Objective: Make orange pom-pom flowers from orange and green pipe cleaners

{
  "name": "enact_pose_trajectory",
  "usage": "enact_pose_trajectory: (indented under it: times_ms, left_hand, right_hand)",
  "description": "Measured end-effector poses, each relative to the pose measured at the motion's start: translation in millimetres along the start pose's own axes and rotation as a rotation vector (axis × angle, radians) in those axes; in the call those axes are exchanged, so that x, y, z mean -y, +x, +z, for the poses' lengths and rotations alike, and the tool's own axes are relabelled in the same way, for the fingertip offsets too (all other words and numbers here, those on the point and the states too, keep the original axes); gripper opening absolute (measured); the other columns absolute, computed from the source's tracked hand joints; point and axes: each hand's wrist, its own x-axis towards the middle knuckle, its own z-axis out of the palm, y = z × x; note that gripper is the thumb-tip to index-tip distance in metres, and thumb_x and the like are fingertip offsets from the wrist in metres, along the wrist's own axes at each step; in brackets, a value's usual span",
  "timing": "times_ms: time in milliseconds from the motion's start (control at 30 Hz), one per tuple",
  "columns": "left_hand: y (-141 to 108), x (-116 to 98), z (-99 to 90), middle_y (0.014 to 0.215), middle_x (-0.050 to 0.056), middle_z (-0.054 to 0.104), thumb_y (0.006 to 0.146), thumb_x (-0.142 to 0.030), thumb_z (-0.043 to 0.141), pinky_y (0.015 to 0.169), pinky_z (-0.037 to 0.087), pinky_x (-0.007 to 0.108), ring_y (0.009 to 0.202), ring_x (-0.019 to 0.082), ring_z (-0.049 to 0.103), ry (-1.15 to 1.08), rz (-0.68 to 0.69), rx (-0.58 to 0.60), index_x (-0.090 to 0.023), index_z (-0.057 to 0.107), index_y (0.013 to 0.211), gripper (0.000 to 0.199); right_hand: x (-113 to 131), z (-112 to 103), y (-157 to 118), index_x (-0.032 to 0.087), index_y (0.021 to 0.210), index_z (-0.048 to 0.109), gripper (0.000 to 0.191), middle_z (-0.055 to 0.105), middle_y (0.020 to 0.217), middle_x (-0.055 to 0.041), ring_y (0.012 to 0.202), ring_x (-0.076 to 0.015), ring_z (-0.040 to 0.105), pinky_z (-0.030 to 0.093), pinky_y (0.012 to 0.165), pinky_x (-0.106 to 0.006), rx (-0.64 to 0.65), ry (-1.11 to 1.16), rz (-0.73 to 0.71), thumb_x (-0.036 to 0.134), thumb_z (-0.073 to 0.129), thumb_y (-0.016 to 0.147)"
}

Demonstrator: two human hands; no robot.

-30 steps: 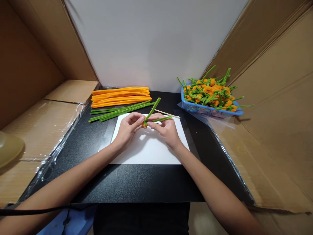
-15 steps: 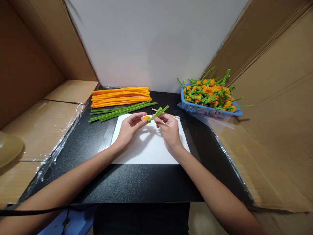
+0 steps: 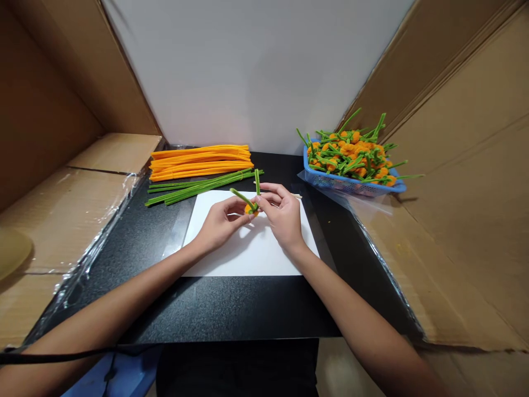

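Observation:
Above a white sheet (image 3: 243, 253) on the black table, both hands hold one small pipe-cleaner pumpkin (image 3: 250, 210). It has an orange fuzzy body and two green pipe-cleaner ends, one pointing up and one slanting up to the left. My left hand (image 3: 221, 220) pinches the orange body from the left, thumb in front. My right hand (image 3: 283, 212) is closed at the base of the upright green end, thumb and index finger together. Fingers partly cover the orange body. Behind my right hand a thin wooden stick (image 3: 297, 196) shows only in part.
Orange pipe cleaners (image 3: 202, 162) lie bundled at the back left, with green pipe cleaners (image 3: 198, 188) in front of them. A blue basket (image 3: 351, 184) heaped with orange-and-green pieces stands at the back right, on a clear plastic bag (image 3: 372, 204). Cardboard walls (image 3: 467, 182) flank the table.
The pumpkin has turned in my fingers. Its green ends, together and pointing right before, now stand apart, one upright and one leaning left. My right hand has moved in closer to my left.

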Motion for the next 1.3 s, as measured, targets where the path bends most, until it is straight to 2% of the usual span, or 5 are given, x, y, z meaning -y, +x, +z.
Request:
enact_pose_trajectory:
  times_ms: [367,567,767,1033,1300]
  left_hand:
    - [-2,4,3.7,0.097,0.006,0.073,0.077,-0.031,0.076,0.081,0.056,0.035,0.085,0.019,0.068,-0.300,-0.097,-0.037,-0.018,0.074,0.096,0.023]
    - [-2,6,5.1,0.095,0.005,0.073,0.073,-0.028,0.078,0.083,0.055,0.034,0.085,0.018,0.067,-0.241,-0.063,-0.161,-0.018,0.075,0.091,0.020]
    - [-6,3,6.8,0.086,0.002,0.072,0.077,-0.027,0.074,0.079,0.053,0.029,0.080,0.016,0.066,-0.058,0.070,-0.280,-0.019,0.073,0.088,0.014]
    - [-7,6,8.1,0.083,0.004,0.073,0.076,-0.028,0.075,0.079,0.054,0.030,0.078,0.017,0.068,-0.049,0.059,-0.412,-0.016,0.073,0.089,0.018]
    - [-7,10,8.1,0.090,0.006,0.076,0.074,-0.030,0.078,0.081,0.054,0.030,0.082,0.018,0.069,-0.096,0.076,-0.438,-0.015,0.075,0.090,0.022]
  right_hand:
    - [-4,-3,0,0.021,0.112,0.065,0.029,0.068,0.079,0.0011,0.074,-0.0140,0.065,0.052,0.069,-0.027,0.014,-0.245,-0.192,0.021,0.064,0.083]
    - [-3,-2,-3,0.020,0.113,0.071,0.029,0.070,0.084,-0.0014,0.072,-0.0136,0.062,0.053,0.072,-0.029,0.039,-0.326,-0.290,0.018,0.062,0.085]
    - [-1,2,-7,0.023,0.114,0.073,0.030,0.071,0.085,-0.0031,0.074,-0.0156,0.062,0.053,0.072,-0.030,0.026,-0.366,-0.264,0.020,0.061,0.087]
    - [-2,12,-16,0.023,0.109,0.077,0.027,0.077,0.098,-0.0057,0.080,-0.0197,0.070,0.058,0.079,-0.035,-0.032,-0.238,-0.139,0.024,0.068,0.083]
    - [-9,18,-21,0.021,0.107,0.077,0.025,0.077,0.101,-0.0072,0.089,-0.0217,0.072,0.057,0.085,-0.036,0.019,-0.204,-0.095,0.022,0.067,0.084]
